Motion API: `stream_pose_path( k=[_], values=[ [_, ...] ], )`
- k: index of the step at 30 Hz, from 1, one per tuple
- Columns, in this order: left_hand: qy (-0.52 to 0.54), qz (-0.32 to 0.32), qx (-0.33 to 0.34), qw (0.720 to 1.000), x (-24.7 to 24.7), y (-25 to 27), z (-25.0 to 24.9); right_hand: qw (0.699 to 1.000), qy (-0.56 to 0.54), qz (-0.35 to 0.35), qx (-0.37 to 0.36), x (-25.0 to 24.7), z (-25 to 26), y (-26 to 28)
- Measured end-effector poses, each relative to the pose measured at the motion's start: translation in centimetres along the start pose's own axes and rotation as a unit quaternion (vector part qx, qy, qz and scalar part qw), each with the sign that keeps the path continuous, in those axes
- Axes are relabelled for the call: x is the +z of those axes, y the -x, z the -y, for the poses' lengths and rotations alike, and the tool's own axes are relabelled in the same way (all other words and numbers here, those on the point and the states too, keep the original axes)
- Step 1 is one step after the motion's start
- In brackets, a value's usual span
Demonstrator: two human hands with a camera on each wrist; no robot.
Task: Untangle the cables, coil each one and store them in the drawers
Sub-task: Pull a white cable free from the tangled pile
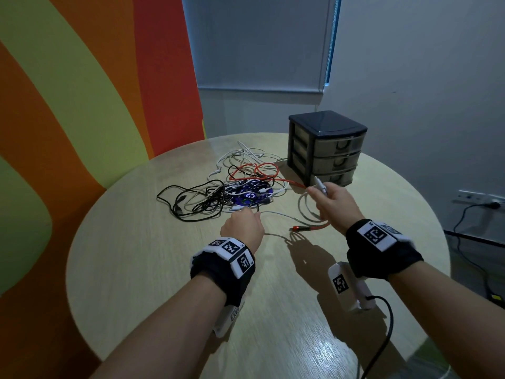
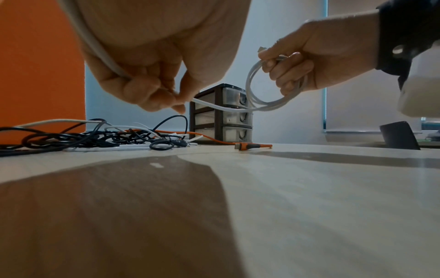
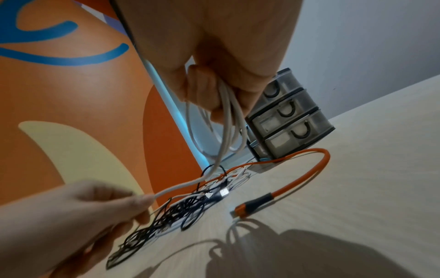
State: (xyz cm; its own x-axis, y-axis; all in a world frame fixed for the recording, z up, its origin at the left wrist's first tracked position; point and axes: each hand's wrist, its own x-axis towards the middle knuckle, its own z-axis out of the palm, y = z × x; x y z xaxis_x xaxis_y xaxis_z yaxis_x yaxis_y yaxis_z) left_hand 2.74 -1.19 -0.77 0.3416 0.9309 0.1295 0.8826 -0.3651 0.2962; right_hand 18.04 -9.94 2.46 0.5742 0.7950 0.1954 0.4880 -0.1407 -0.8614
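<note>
The right hand (image 1: 332, 199) fingers (image 2: 283, 74) curl round a white cable (image 2: 264, 105) gathered in loops (two or three; hard to count). The left hand (image 1: 243, 225) fingers (image 2: 154, 97) pinch its free run. Beyond the fingers one tangled heap of cables (image 1: 218, 187) lies on the counter (image 1: 164, 269), one orange cable (image 1: 308, 228) between the hands. Behind stands one drawer unit (image 1: 326, 149), its three drawers closed.

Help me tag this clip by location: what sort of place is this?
Probably an office or meeting room, not a workshop: a round pale wood-look table, a wall painted in orange, red and green bands, a roller blind over the window, and a wall socket strip.
</note>
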Motion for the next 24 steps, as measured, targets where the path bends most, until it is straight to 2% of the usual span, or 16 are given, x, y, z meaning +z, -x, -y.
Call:
stream_pose_path(
  k=[2, 5, 9, 14, 19, 24],
  values=[
    [0.041, -0.009, 0.011, 0.999, -0.1, 0.0, -0.1, 0.999, -0.014, 0.037, 0.006, 0.7, 0.3, 0.4],
    [0.126, -0.035, 0.062, 0.989, -0.2, 0.1, -0.2, 0.995, -0.042, 0.086, 0.032, 1.7, 0.8, 0.9],
    [0.242, -0.076, 0.144, 0.957, -0.1, 0.2, -0.1, 0.988, -0.088, 0.111, 0.066, 2.7, 1.3, 1.3],
    [0.318, -0.091, 0.263, 0.906, -0.3, 1.0, -0.3, 0.967, -0.195, 0.109, 0.123, 3.2, 1.6, 1.2],
    [0.334, -0.102, 0.327, 0.878, -0.5, 1.5, -0.6, 0.942, -0.284, 0.079, 0.160, 2.6, 1.8, 1.1],
    [0.260, -0.040, 0.375, 0.889, 0.1, 1.4, -0.8, 0.956, -0.243, 0.096, 0.131, 2.5, 1.2, 0.8]
  ],
)
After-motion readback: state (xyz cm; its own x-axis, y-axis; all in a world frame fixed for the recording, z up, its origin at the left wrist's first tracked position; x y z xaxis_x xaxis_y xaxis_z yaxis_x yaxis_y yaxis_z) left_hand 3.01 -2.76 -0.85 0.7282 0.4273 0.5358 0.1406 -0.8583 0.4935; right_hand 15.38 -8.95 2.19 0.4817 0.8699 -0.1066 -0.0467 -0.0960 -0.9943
